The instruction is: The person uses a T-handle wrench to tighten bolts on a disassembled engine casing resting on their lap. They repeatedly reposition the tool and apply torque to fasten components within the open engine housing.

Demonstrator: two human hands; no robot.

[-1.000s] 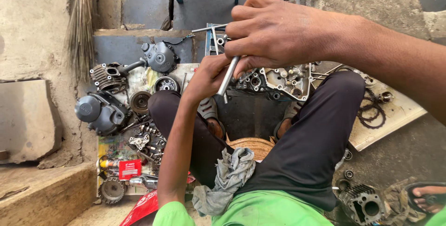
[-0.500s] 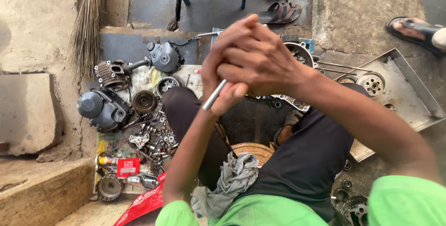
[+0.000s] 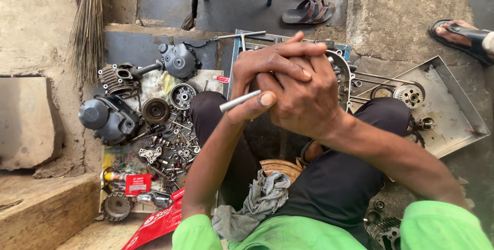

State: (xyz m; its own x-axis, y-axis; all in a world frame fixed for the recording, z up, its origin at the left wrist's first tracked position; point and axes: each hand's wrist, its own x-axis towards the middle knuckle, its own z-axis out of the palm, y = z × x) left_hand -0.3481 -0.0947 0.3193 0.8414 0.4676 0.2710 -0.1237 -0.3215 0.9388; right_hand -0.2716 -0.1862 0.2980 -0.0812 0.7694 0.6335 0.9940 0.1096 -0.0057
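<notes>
Right hand (image 3: 303, 95) wrapped over left hand (image 3: 257, 83), both clamped together around a slim metal rod (image 3: 239, 101), held up over the lap between the knees; rod's shaft sticking out toward lower left past the left thumb, far end buried inside the fists. Whether the hidden tip meets any part beneath cannot be told. Directly behind the hands, partly hidden, a round engine casing (image 3: 342, 72) lying open on the ground. Below the wrists, a grey rag (image 3: 262, 198) draped across the lap, with a small woven basket (image 3: 280, 167) just beside it. Farther left, spread over paper on the floor: a dark crankcase half (image 3: 105, 119), a finned cylinder (image 3: 116, 77), a rounded side cover (image 3: 180, 62), a clutch hub (image 3: 182, 95) and a scatter of small bolts and brackets (image 3: 164, 152). Farther right, a metal tray (image 3: 453, 116) holding a sprocket gear (image 3: 410, 95). Judging by all this: engine already well stripped, parts laid out, nothing seen going back together yet, rod work under way, everything else left to do.
</notes>
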